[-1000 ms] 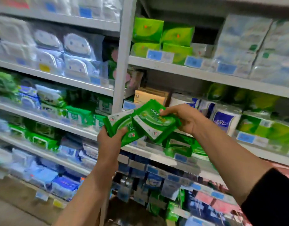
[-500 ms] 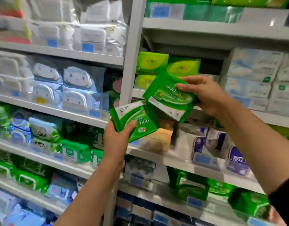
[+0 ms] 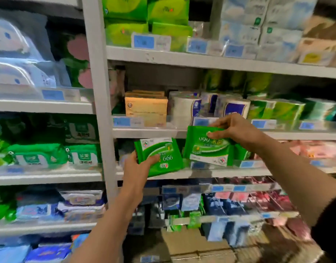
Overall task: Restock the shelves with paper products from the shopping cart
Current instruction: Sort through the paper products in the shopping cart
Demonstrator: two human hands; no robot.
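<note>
Green tissue pack (image 3: 208,147) with white "999" lettering stands at the shelf's (image 3: 229,172) front edge, pinched at its top by the right hand (image 3: 237,128), while the left hand (image 3: 139,166) grips a matching upside-down pack (image 3: 161,158) just beside it.

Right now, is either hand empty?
No: the left hand grips one green pack and the right hand pinches another green pack.

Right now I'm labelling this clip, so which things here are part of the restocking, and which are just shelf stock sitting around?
In the job:
- left hand holding a green wipes pack
- right hand pinching a second green pack
- shelf in front of them

Just there:
- tan boxes
- toilet rolls
- yellow-green packs
</note>
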